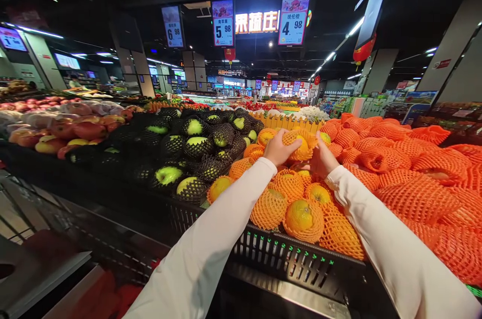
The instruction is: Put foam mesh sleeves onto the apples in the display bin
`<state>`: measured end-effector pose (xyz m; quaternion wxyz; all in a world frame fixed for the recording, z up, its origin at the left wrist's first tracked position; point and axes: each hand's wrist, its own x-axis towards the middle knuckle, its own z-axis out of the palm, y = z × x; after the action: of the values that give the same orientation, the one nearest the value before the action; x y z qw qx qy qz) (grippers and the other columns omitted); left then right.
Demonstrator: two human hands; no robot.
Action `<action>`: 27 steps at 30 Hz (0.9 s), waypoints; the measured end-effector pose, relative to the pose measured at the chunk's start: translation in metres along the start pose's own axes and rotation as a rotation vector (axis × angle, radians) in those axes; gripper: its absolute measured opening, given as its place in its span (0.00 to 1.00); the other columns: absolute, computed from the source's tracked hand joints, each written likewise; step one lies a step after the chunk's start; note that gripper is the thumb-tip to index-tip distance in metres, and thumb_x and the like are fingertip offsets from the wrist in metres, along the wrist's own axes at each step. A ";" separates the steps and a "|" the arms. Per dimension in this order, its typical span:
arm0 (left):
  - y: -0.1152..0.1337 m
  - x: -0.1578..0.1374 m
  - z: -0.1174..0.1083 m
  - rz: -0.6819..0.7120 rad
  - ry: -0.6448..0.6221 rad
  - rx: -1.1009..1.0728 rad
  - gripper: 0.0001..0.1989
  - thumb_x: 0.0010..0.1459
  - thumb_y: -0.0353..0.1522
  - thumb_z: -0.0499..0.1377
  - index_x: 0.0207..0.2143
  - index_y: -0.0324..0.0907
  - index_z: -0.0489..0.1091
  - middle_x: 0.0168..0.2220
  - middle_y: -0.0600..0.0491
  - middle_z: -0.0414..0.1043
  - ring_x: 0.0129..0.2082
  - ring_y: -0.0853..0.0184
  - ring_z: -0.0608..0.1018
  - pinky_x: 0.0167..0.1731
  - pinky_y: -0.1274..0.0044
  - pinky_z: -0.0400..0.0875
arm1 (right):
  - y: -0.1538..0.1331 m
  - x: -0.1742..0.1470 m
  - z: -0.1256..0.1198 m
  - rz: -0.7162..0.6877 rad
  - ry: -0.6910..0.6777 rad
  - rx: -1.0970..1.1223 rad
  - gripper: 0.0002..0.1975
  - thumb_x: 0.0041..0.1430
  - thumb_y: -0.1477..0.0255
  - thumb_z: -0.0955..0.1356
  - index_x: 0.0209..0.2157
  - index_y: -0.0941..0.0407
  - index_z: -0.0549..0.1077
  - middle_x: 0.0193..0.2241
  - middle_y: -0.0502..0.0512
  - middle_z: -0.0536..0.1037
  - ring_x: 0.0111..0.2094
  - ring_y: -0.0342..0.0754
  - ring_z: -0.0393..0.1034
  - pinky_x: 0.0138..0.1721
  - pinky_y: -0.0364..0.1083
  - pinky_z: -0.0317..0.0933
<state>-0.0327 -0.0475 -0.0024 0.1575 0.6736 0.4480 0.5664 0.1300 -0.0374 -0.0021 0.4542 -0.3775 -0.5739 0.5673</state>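
An orange (303, 147) in a yellow-orange foam net is raised between my two hands over the back of the orange pile. My left hand (279, 149) grips its left side, with the thumb across the front. Against its right side, my right hand (322, 159) is closed on the net, its fingertips partly hidden behind the fruit. Below them, several netted oranges (303, 218) fill a black slotted crate (286, 254). Some show bare peel at the top of their nets.
Green apples (167, 175) in black nets lie to the left, with red-yellow apples (89, 130) beyond. Fruit in red-orange nets (417, 201) is heaped at the right. Price screens (294, 18) hang overhead. A metal cart-like frame (22, 208) stands at the lower left.
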 end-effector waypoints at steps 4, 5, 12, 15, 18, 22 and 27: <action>0.001 -0.001 0.001 0.029 -0.074 0.047 0.20 0.50 0.45 0.66 0.42 0.46 0.68 0.43 0.48 0.77 0.44 0.56 0.77 0.46 0.70 0.68 | -0.008 -0.015 0.011 0.059 -0.107 0.155 0.33 0.50 0.38 0.63 0.41 0.52 0.74 0.30 0.58 0.82 0.36 0.55 0.78 0.33 0.51 0.74; 0.000 0.000 0.001 0.030 -0.092 0.050 0.20 0.50 0.45 0.66 0.42 0.46 0.68 0.43 0.48 0.77 0.44 0.57 0.77 0.45 0.70 0.68 | -0.008 -0.016 0.012 0.060 -0.097 0.158 0.33 0.51 0.40 0.65 0.43 0.53 0.74 0.32 0.59 0.82 0.38 0.55 0.78 0.34 0.51 0.75; -0.007 0.005 0.006 0.038 -0.106 -0.157 0.16 0.51 0.41 0.66 0.40 0.44 0.71 0.41 0.50 0.76 0.43 0.61 0.76 0.46 0.72 0.69 | -0.003 -0.009 0.015 -0.011 0.099 0.188 0.13 0.55 0.62 0.71 0.41 0.51 0.74 0.37 0.54 0.83 0.38 0.51 0.78 0.34 0.49 0.76; -0.008 0.010 0.008 -0.029 -0.035 -0.337 0.11 0.52 0.39 0.66 0.32 0.41 0.70 0.37 0.52 0.74 0.40 0.66 0.75 0.43 0.75 0.69 | -0.006 -0.009 0.015 -0.031 0.138 0.244 0.11 0.57 0.62 0.70 0.39 0.52 0.74 0.38 0.55 0.83 0.41 0.52 0.78 0.34 0.48 0.76; -0.006 0.013 0.007 -0.170 -0.072 -0.490 0.13 0.51 0.38 0.67 0.26 0.40 0.67 0.29 0.56 0.68 0.30 0.72 0.71 0.30 0.80 0.67 | -0.005 -0.009 0.016 -0.057 0.151 0.217 0.14 0.54 0.61 0.72 0.41 0.52 0.74 0.41 0.55 0.83 0.43 0.52 0.77 0.34 0.48 0.76; -0.003 0.015 0.004 -0.288 -0.047 -0.755 0.12 0.54 0.37 0.65 0.27 0.40 0.67 0.28 0.56 0.67 0.26 0.74 0.69 0.21 0.83 0.60 | -0.001 -0.008 0.015 -0.105 0.095 0.186 0.19 0.49 0.64 0.75 0.44 0.51 0.75 0.47 0.54 0.81 0.45 0.52 0.77 0.33 0.47 0.75; -0.012 0.022 0.006 -0.402 0.090 -0.812 0.10 0.60 0.32 0.58 0.26 0.41 0.65 0.22 0.60 0.63 0.19 0.77 0.63 0.19 0.83 0.55 | 0.002 -0.008 0.017 -0.161 0.039 0.172 0.26 0.41 0.68 0.77 0.45 0.49 0.74 0.47 0.50 0.81 0.43 0.51 0.77 0.34 0.47 0.74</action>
<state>-0.0335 -0.0223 0.0012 0.4962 0.4317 0.3177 0.6830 0.1159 -0.0497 -0.0040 0.5403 -0.3007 -0.5425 0.5687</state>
